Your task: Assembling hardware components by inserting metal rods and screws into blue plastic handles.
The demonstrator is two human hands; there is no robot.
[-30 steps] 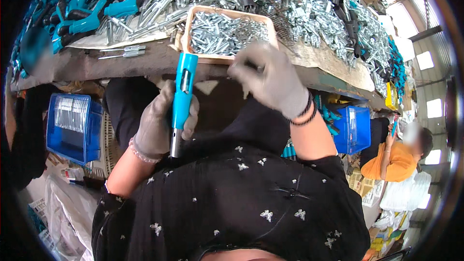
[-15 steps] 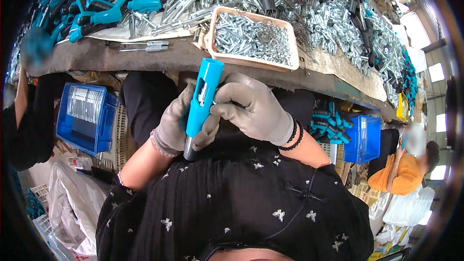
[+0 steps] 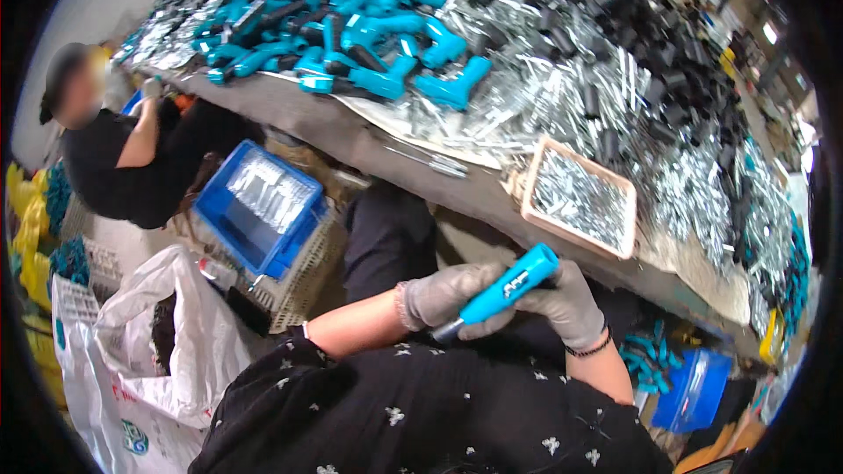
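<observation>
A teal plastic tube (image 3: 493,296) with a slot in its side is held slantwise in front of my chest. Its open end points up to the right, and a grey metal end juts out at the lower left. Small metal parts show inside the slot. My left hand (image 3: 452,295), in a grey glove, is closed round the lower half of the tube. The gloved right hand (image 3: 569,305) is closed on the tube near its open end, with some fingers hidden behind it. Beyond them, a cream tray (image 3: 527,202) of small metal pins stands on the bench.
The bench (image 3: 351,136) carries heaps of teal and black housings (image 3: 369,44), metal rods and black sleeves (image 3: 676,96). A blue bin (image 3: 211,202) with metal parts stands at left, near a white sack (image 3: 167,342). Another person (image 3: 123,149) sits at far left; another blue bin (image 3: 694,391) is at right.
The view has swung to the left, bringing the other person and more of the teal heap into sight. The tube has tilted from nearly upright to slanting right, still in both hands.
</observation>
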